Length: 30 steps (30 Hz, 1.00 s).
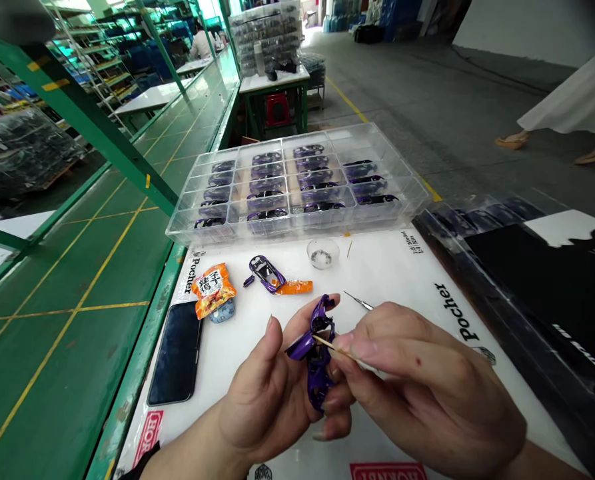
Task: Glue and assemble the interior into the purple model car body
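Note:
My left hand (262,393) is shut around a glossy purple model car body (316,353), which stands on end above the white Pocher-printed mat (457,280). My right hand (417,380) pinches a thin wooden toothpick (326,343), and its tip touches the car near the top. Part of the car is hidden by my fingers. Just beyond my right hand, a fine metal pointed tool (358,301) lies on the mat. A second purple car body (264,273) lies further off, beside an orange strip (294,287). A small glass dish (322,253) stands near it.
A clear compartmented tray (297,230) holding several purple car bodies stands at the mat's far edge. A snack packet (214,290) and a black phone (175,353) lie to the left. A dark box (537,300) sits right. A person (572,100) in a white skirt walks past.

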Tool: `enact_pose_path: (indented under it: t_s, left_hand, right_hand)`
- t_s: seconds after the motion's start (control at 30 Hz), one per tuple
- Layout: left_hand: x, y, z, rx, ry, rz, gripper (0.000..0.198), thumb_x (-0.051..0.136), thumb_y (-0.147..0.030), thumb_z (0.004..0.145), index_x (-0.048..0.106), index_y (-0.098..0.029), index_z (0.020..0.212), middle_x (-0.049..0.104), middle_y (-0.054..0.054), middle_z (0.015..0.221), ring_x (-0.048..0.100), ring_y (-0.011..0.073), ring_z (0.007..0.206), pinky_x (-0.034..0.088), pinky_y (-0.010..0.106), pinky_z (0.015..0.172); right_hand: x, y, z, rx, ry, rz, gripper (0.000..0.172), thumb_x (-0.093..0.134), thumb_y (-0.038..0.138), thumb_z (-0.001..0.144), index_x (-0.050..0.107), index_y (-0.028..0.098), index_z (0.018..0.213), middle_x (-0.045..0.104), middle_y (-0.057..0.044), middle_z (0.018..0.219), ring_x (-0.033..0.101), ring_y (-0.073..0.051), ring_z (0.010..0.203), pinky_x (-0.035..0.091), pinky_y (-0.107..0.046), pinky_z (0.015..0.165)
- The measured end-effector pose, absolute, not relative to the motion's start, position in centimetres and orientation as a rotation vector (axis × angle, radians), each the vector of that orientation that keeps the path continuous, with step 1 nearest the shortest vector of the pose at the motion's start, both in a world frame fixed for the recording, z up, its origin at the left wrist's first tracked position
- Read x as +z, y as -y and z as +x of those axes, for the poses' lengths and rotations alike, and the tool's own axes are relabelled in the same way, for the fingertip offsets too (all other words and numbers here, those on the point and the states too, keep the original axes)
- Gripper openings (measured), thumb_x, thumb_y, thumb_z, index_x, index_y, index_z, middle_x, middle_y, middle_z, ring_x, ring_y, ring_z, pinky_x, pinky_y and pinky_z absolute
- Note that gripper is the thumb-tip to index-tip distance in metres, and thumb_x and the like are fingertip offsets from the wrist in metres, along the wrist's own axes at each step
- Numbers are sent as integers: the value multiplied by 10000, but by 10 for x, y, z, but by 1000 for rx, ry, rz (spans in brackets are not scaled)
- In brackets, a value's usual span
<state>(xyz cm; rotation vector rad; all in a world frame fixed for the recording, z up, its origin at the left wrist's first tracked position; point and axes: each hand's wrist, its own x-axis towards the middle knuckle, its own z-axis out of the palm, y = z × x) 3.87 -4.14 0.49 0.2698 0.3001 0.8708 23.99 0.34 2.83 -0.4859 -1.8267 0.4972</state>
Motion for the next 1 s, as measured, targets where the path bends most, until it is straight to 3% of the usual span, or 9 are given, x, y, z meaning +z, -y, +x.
enact_pose_path:
  t_s: [0.3, 0.7, 1.0]
  left_hand:
    - [7, 42, 42, 906, -319, 247, 585, 581, -660, 1124, 650, -345, 1612, 662, 51, 1043, 617, 172, 821, 510, 261, 672]
    - [6, 43, 43, 897, -347, 229, 584, 613, -666, 1109, 651, -358, 1604, 661, 43, 1038, 622, 178, 832, 498, 262, 667]
    - [5, 43, 43, 899, -327, 246, 569, 610, -662, 1112, 655, -368, 1598, 690, 52, 1074, 628, 174, 824, 512, 274, 681]
  right_hand:
    - [32, -4, 240, 480, 1814, -462, 433, 732, -139, 895, 706, 138, 1227, 813, -47, 975, 797, -142, 875, 730, -278, 809]
    - [31, -5, 242, 473, 1850, -463, 457, 738, -155, 876, 693, 132, 1229, 820, -43, 975, 791, -129, 869, 726, -267, 814]
    - [29, -3, 241, 504, 1826, -471, 408, 726, -149, 885, 739, 113, 1198, 839, -64, 1064, 800, -135, 939, 720, -248, 896]
